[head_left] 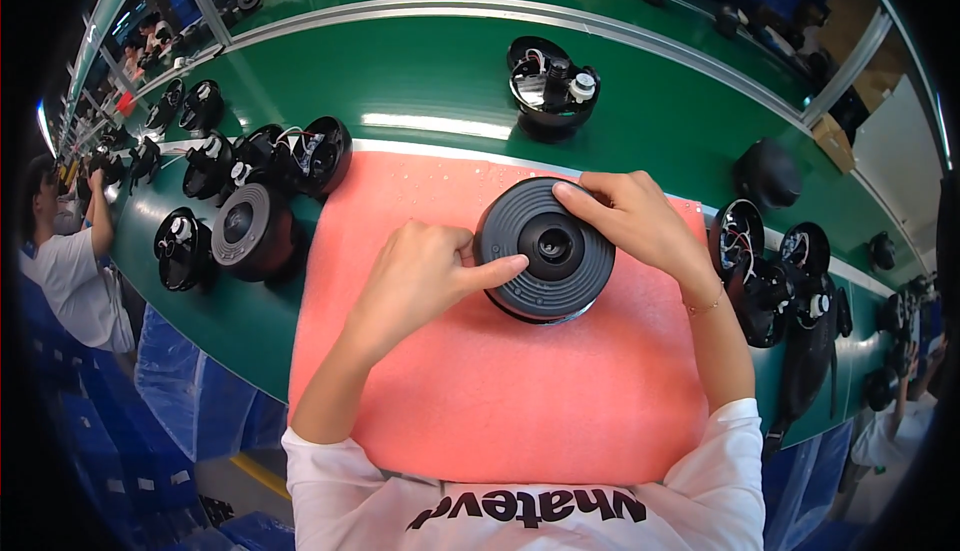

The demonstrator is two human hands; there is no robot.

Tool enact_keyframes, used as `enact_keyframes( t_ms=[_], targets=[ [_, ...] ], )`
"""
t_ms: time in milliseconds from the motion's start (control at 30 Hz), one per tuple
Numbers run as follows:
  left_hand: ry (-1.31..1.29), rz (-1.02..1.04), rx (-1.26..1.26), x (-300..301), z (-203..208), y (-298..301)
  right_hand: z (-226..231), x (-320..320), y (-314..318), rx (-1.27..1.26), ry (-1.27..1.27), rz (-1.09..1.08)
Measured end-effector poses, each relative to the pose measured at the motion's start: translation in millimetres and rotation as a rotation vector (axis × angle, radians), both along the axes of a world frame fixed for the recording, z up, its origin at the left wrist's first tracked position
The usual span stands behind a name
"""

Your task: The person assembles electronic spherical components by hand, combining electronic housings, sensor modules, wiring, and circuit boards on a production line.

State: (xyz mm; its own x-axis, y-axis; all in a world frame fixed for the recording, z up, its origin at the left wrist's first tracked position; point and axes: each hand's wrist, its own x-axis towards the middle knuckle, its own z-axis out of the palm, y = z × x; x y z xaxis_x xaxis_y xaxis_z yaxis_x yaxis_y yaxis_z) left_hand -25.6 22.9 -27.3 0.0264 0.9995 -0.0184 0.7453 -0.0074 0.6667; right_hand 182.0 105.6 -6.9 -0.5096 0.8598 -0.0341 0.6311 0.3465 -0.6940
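A round black housing stands over the pink foam mat, its ringed grey-black face up and a dark recess at its centre. My left hand grips its left side, with the thumb lying across the face near the recess and the other fingers curled at the rim. From the far right, my right hand holds the rim, its thumb pressed on the edge of the face. The undersides of the housing and the right fingertips are hidden.
An opened black housing with wires and a white part sits on the green bench beyond the mat. More opened housings and a ringed one crowd the left; others stand right. A co-worker sits far left.
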Motion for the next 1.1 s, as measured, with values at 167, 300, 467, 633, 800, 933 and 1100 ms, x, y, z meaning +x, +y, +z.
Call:
enact_keyframes(
  t_ms=[167,300,467,633,800,933,1100],
  targets=[
    [-0.012,-0.078,-0.201,-1,8,11,4,-4,4,0.011,-0.28,-0.007],
    [0.084,-0.106,-0.21,-3,12,15,6,-7,8,0.072,-0.368,0.033],
    [0.088,-0.145,-0.197,1,15,16,-8,1,14,0.078,-0.29,0.067],
    [0.083,-0.234,-0.162,-12,10,21,-7,-3,-4,0.309,-0.401,0.044],
    [0.071,-0.224,-0.145,-11,9,23,-4,-4,-13,0.463,-0.333,0.011],
    [0.058,-0.24,-0.141,-12,6,24,4,-3,-29,0.655,0.0,0.264],
    [0.071,-0.236,-0.189,-11,9,23,2,0,-31,0.533,0.078,0.394]
  ],
)
